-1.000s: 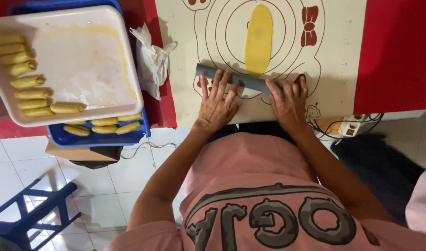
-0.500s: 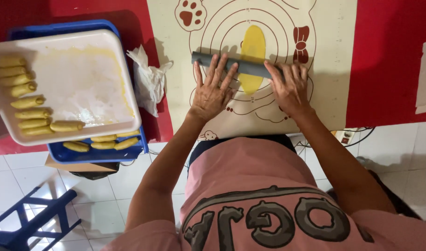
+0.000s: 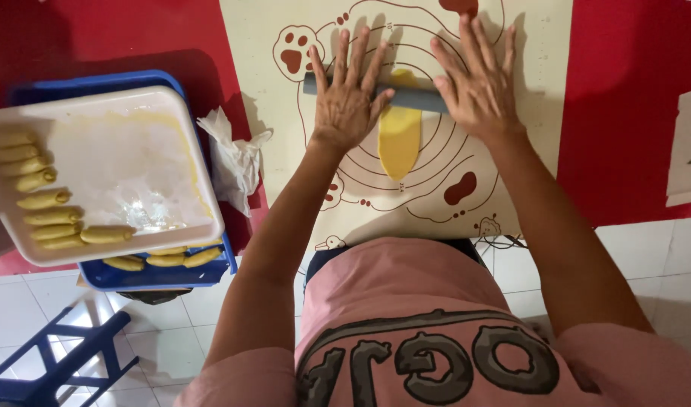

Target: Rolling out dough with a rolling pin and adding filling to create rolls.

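White rectangular tray (image 3: 202, 181): at 9 o'clock, floured, with a column of yellow dough rolls (image 3: 40, 200) along its left edge and one roll lying crosswise near the lower edge.
Blue tray (image 3: 160, 275): beneath the white one, sticking out at its lower edge, with more yellow rolls (image 3: 164, 259) showing there.
Crumpled clear plastic bag (image 3: 236, 162): just beside the white tray's right rim.
Red tablecloth (image 3: 624, 113): from 9 to 3 o'clock.
White tiled floor (image 3: 662, 256): at 4 o'clock.
Blue chair frame (image 3: 55, 362): at 7 o'clock.
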